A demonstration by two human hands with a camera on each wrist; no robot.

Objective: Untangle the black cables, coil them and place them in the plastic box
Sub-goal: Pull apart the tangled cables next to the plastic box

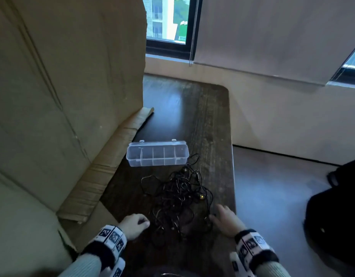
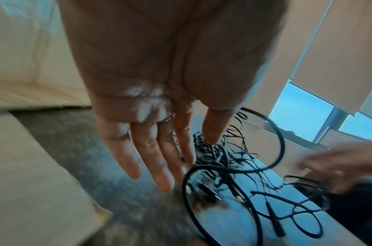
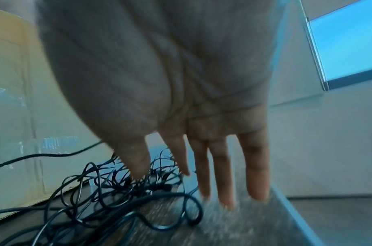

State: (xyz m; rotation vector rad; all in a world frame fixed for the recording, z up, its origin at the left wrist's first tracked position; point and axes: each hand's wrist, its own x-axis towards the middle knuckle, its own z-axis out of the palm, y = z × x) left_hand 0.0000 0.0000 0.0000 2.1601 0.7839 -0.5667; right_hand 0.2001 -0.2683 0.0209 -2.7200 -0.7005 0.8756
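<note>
Cables: a tangled heap of thin black cables (image 1: 180, 198) lies on the dark wooden table (image 1: 214, 120), toward its near end, with loops straying out to the sides and a small gold-coloured plug showing in the tangle.
Plastic box: the clear plastic box (image 1: 157, 153), with inner dividers and its lid shut, sits on the table just beyond the heap, apart from both hands.
Left hand: the left hand (image 1: 133, 224) is at the near left edge of the heap; in the left wrist view its fingers (image 2: 155, 159) are straight, close together, holding nothing.
Right hand: the right hand (image 1: 226, 218) is at the near right edge of the heap, palm down, fingers (image 3: 221, 174) straight and slightly spread, thumb tip among the strands, gripping nothing.
Surroundings: a large cardboard sheet (image 1: 62, 86) leans along the table's left side; a window (image 1: 168, 19) is beyond.
</note>
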